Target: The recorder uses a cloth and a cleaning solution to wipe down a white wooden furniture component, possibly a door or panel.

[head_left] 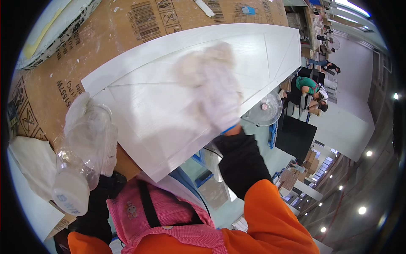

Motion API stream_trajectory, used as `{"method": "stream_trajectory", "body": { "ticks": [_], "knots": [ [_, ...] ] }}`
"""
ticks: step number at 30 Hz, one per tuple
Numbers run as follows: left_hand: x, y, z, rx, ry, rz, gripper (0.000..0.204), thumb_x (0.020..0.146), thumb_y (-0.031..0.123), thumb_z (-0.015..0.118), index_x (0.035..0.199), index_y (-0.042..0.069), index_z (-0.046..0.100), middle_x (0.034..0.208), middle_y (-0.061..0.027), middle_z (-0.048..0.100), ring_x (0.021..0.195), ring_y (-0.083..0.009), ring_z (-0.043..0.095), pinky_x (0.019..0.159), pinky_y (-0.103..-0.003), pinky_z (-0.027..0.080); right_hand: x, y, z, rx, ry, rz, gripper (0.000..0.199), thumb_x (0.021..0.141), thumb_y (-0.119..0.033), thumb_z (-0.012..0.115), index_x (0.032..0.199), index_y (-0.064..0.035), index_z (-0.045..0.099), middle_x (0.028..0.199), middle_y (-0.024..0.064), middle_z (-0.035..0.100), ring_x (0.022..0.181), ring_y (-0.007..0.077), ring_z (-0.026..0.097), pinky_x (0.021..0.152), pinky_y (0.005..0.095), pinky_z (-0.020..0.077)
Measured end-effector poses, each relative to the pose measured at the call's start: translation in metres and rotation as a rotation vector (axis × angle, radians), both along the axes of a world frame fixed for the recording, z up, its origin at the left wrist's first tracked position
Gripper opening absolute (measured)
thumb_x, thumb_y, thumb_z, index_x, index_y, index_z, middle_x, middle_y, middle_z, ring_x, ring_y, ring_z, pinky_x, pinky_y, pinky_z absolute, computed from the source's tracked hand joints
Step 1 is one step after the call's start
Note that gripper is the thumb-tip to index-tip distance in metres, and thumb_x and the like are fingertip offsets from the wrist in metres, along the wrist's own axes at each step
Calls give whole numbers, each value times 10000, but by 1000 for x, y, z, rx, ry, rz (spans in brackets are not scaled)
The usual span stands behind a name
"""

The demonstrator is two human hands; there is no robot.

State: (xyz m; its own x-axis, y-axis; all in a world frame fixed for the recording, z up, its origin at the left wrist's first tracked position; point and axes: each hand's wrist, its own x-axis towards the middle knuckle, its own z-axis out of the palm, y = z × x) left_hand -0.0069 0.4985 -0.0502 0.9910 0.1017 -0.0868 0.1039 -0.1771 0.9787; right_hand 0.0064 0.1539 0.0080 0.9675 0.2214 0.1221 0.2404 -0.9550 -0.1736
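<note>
My left hand (77,112), in a whitish glove, is wrapped round a clear plastic bottle (86,142) with a white cap. The bottle is tilted, its cap toward me, beside the near left corner of a large white panel (141,116). Over the middle of that panel is my right hand (215,91), in a white glove with a black sleeve cuff behind it. Motion smears its fingers, and a pale beige patch at their tips may be a cloth; I cannot make out whether they hold it. Thin lines or creases run across the panel's glossy face.
Printed brown cardboard (110,31) lies under the panel. A white scraper-like strip (204,7) and a small blue piece (248,10) lie at the far side. White sheets (34,163) are at the left. Right of the panel stands a round fan (264,108); other people work beyond.
</note>
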Motion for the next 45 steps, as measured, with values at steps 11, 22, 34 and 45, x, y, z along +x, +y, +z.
{"method": "stream_trajectory", "body": {
  "ticks": [11,22,34,45],
  "knots": [
    [7,2,21,312,-57,-200,804,880,190,793,1539,-61,407,1442,-156,559,1301,-237,551,1135,-376,424,-32,-135,-26,-439,-88,-526,437,1010,-147,525,1429,-27,560,1559,229,488,1466,379,444,1217,471,370],
    [1,-21,-2,-42,-20,-71,760,928,212,737,1548,-65,399,1414,-126,559,1293,-225,544,1155,-388,396,27,72,13,174,-20,146,532,811,-239,675,1292,-19,616,1417,224,564,1378,419,488,1230,572,286],
    [4,-28,1,-6,-112,12,704,925,240,737,1477,-83,442,1225,-99,530,1134,-186,528,1050,-338,420,-65,-329,-5,-846,170,-287,333,1015,-137,508,1280,34,613,1592,267,433,1535,430,352,1278,560,244],
    [13,-22,12,313,-112,-135,769,965,465,651,1428,-138,537,1522,-239,542,1297,-259,550,1162,-399,389,-41,-190,-8,70,22,-192,554,868,-69,606,1418,-3,585,1430,195,598,1383,351,542,1236,460,378]
  ]
}}
